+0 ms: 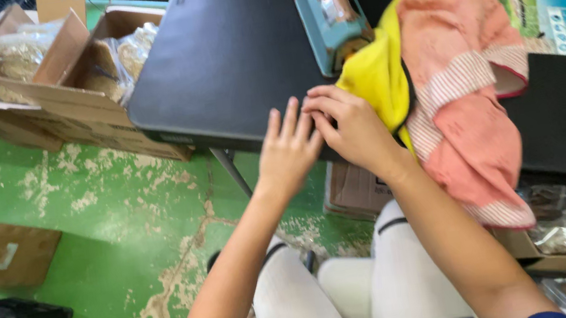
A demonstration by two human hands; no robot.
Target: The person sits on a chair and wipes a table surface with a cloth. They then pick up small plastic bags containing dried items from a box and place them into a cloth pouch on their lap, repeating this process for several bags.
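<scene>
My left hand (pixel 287 152) lay with fingers spread at the near edge of the black table (pixel 224 56). My right hand (pixel 352 127) overlapped its fingertips, curled beside the yellow cloth (pixel 377 79) under the pink towel (pixel 464 82); whether it pinched anything I could not tell.

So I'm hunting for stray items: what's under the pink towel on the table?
A yellow cloth shows beneath the pink towel, next to the right hand. The black table lies under both. Anything else beneath the towel is covered.

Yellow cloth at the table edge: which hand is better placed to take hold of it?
Probably the right hand: its back already lies against the yellow cloth. The left hand rests flat on the black table, apart from the cloth.
</scene>
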